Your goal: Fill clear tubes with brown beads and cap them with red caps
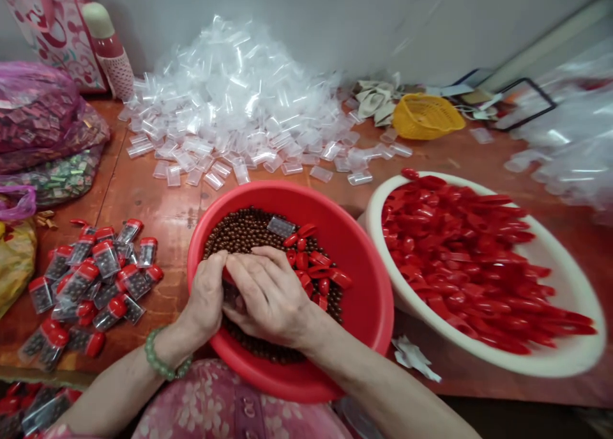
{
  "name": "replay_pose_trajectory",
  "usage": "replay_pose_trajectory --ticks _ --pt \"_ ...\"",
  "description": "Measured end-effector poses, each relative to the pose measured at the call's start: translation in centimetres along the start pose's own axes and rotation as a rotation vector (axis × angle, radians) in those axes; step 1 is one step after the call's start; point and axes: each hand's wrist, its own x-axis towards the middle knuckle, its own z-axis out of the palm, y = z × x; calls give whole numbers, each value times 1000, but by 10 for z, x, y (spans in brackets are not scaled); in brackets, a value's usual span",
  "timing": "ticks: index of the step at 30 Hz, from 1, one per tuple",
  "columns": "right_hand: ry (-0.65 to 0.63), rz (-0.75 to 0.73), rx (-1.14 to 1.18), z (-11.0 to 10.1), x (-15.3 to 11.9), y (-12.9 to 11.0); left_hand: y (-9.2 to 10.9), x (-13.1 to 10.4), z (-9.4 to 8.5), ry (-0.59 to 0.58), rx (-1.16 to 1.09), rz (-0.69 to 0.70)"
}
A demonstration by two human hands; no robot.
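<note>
Over the red basin [368, 305] my two hands are pressed together. My left hand [208, 298] and my right hand [272, 295] are closed around a small clear plastic box [230, 293] with a bit of red at its top, mostly hidden by my fingers. Brown round beads [234, 231] lie in the basin below. On the beads rest several red plastic caps [318, 269] and one clear box [281, 226]. A green bead bracelet [165, 359] circles my left wrist.
Filled red-capped boxes [103, 266] are piled at left. Clear empty boxes [239, 94] form a heap behind the basin. A white basin [582, 349] of red caps [460, 254] stands at right. A yellow basket [426, 116], bags [38, 107] and a bottle [108, 49] sit farther back.
</note>
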Motion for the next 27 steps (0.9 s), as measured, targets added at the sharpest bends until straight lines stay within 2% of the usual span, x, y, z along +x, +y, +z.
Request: replay_pose_trajectory --ticks 3,5,6,8,10,13,16,18,21,23,25,27 --pt "-50 -45 88 -9 7 3 12 -5 -16 -39 57 81" --pt "-176 -17 168 -14 9 19 29 -4 -31 -114 49 14" --pt "-252 43 170 -14 9 31 38 -3 -40 -116 46 -23" --pt "-427 304 -16 -12 5 60 50 2 -62 88 164 -1" --pt "-679 574 -244 -6 -1 87 53 7 -87 310 430 71" --pt "-751 670 -295 4 -9 111 43 13 -120 464 846 163" --pt "-748 682 -235 10 -12 118 30 17 -135 514 1006 238" --pt "-738 689 -159 12 -11 118 25 21 -130 498 1038 289" --pt "-687 726 -26 17 -10 119 21 26 -105 415 1028 415" --pt "-589 851 162 22 -11 117 19 29 -84 359 1017 518" --pt "-495 1000 370 30 -12 114 16 32 -66 356 1057 573" --pt "-442 1100 496 37 -15 110 12 34 -56 338 1082 583"
